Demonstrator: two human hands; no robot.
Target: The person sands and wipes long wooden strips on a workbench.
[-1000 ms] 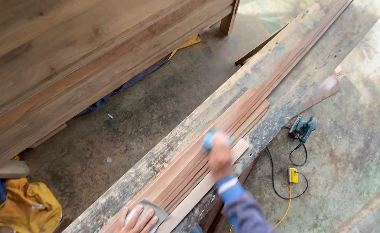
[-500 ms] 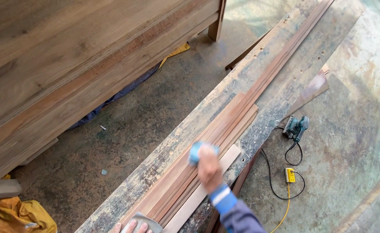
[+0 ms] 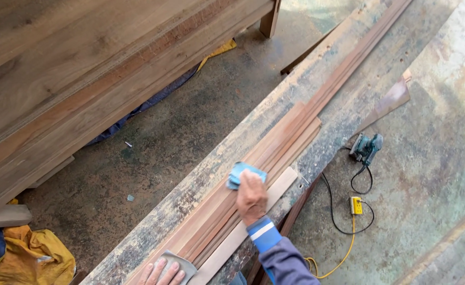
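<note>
Blue cloth (image 3: pixel 244 174) sits folded on the reddish wood strips (image 3: pixel 274 153), roughly mid-length of the bundle, pinned under the fingertips of the right hand (image 3: pixel 251 197); fingers are closed together and pressed down on the cloth's near edge, blue cuff and grey sleeve trailing toward the bottom of the view. The strips lie side by side along a long, paint-stained workbench (image 3: pixel 343 113) running diagonally from lower left to upper right; a paler, wider strip (image 3: pixel 253 221) lies just beside them on the near edge. Left hand (image 3: pixel 161 273) is at the bottom edge, fingers spread flat on a grey sanding pad (image 3: pixel 182 265) resting on the strip ends. On the concrete floor right of the bench: a teal power sander (image 3: pixel 366 148), its black cord, a yellow plug socket (image 3: pixel 356 205). Left of the bench a large wooden panel (image 3: pixel 84 68), and a yellow rag (image 3: pixel 29 256) at lower left.
</note>
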